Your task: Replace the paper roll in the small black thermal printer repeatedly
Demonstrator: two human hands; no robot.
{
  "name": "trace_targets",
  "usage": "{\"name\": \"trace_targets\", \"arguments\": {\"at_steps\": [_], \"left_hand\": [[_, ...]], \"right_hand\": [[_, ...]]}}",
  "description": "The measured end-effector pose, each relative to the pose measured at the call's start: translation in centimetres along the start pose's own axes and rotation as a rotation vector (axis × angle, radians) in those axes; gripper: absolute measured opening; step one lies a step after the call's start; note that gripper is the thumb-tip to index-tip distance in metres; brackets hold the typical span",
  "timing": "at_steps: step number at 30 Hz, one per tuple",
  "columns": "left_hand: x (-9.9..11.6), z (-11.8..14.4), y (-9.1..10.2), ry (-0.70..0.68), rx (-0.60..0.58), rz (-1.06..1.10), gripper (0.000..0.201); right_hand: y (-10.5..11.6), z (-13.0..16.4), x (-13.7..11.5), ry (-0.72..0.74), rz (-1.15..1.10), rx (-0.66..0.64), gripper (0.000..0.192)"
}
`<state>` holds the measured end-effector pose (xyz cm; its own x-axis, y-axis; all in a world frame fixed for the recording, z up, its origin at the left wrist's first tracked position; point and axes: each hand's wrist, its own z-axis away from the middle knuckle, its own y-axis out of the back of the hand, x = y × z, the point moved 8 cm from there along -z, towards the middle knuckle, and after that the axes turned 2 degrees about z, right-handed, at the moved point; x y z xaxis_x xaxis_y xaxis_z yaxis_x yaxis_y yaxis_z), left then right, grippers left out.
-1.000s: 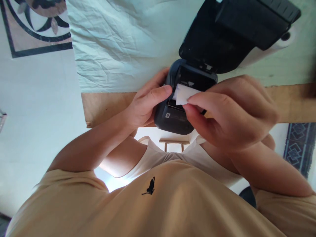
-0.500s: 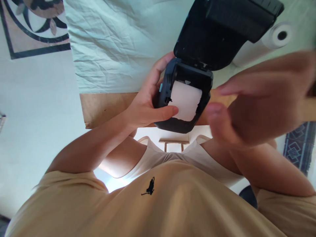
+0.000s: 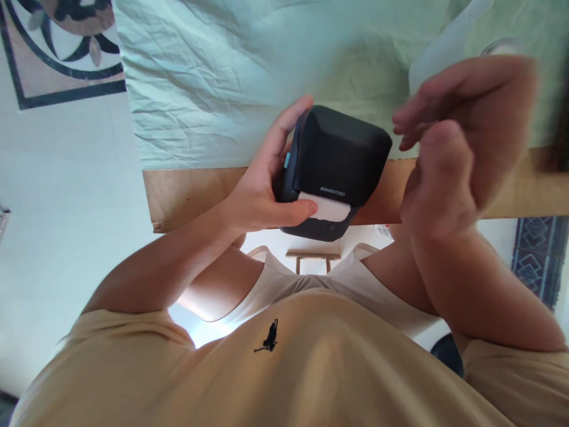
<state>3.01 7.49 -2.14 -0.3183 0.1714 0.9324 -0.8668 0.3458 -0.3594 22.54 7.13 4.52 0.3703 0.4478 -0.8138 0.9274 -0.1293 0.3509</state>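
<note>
We see the left hand (image 3: 262,198) clamped around the black printer (image 3: 342,154), over the wooden table edge (image 3: 195,198); its thumb lies on white paper (image 3: 335,210) below the lid. The printer hides some fingers from us. The blurred right hand (image 3: 466,142), thumb and fingertips apart, partly covers a white thing (image 3: 438,53) we cannot identify.

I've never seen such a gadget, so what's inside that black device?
White paper pokes out from under the lid, partly beneath the left hand; the closed lid hides everything further inside.
</note>
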Motion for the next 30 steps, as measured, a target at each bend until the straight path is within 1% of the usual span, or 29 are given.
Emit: {"name": "trace_targets", "arguments": {"at_steps": [1, 2, 3, 5, 6, 7, 9, 10, 11, 12, 13, 15, 16, 18, 19, 23, 25, 27, 30], "left_hand": [[-0.1, 0.1, 0.0, 0.015, 0.01, 0.009, 0.106], [-0.1, 0.1, -0.2, 0.022, 0.007, 0.02, 0.107], [-0.2, 0.1, -0.3, 0.029, -0.003, 0.031, 0.108], [-0.2, 0.0, -0.7, 0.014, -0.038, 0.057, 0.105], [-0.1, 0.0, -1.0, -0.01, -0.058, 0.074, 0.099], [0.1, -0.1, -1.2, -0.035, -0.069, 0.094, 0.089], [0.4, 0.0, -1.6, -0.052, -0.083, 0.133, 0.064], [0.0, 0.1, -1.6, 0.017, -0.043, 0.149, 0.054], [-0.6, 0.2, -2.1, 0.117, -0.06, 0.149, 0.05], [0.1, 0.2, -2.2, 0.055, -0.051, 0.188, 0.048], [0.2, 0.3, -2.3, 0.076, -0.032, 0.201, 0.046], [0.4, 0.3, -2.2, 0.087, 0.029, 0.205, 0.048], [0.2, 0.3, -2.2, 0.123, 0.052, 0.185, 0.052], [0.1, 0.3, -2.2, 0.163, 0.088, 0.139, 0.061], [-0.1, 0.2, -2.3, 0.19, 0.086, 0.115, 0.064], [0.1, 0.1, -2.1, 0.173, 0.156, 0.096, 0.058], [-0.1, 0.1, -2.2, 0.196, 0.173, 0.097, 0.058], [-0.2, 0.1, -2.3, 0.197, 0.172, 0.115, 0.057], [0.1, 0.2, -2.3, 0.18, 0.165, 0.148, 0.05]], "right_hand": [[-0.1, 0.0, -0.1, 0.012, -0.011, 0.033, 0.033], [-0.3, -0.1, -0.1, 0.016, -0.003, 0.031, 0.03], [-0.8, -0.1, -0.1, 0.02, 0.017, -0.009, 0.029], [-2.0, 0.0, -0.2, 0.034, 0.069, -0.159, 0.034], [-2.5, 0.1, -0.3, 0.057, 0.08, -0.222, 0.038], [-2.8, 0.2, -0.5, 0.077, 0.086, -0.27, 0.043], [-3.2, 0.3, -0.6, 0.107, 0.097, -0.321, 0.054], [-3.3, 0.3, -0.4, 0.102, 0.102, -0.335, 0.058], [-3.4, 0.3, -0.3, 0.097, 0.098, -0.342, 0.061], [-3.5, 0.3, -0.1, 0.086, 0.092, -0.348, 0.063], [-3.6, 0.3, 0.1, 0.074, 0.084, -0.355, 0.063], [-3.8, 0.4, 0.4, 0.064, 0.063, -0.364, 0.063], [-3.8, 0.4, 0.4, 0.061, 0.058, -0.369, 0.064], [-3.9, 0.5, 0.6, 0.051, 0.061, -0.379, 0.064], [-3.9, 0.5, 0.7, 0.045, 0.064, -0.382, 0.065], [-4.0, 0.6, 0.9, 0.036, 0.059, -0.379, 0.068], [-4.0, 0.6, 1.0, 0.033, 0.06, -0.377, 0.067], [-4.1, 0.6, 0.9, 0.03, 0.065, -0.371, 0.066], [-4.1, 0.6, 0.9, 0.021, 0.074, -0.367, 0.07]]}}
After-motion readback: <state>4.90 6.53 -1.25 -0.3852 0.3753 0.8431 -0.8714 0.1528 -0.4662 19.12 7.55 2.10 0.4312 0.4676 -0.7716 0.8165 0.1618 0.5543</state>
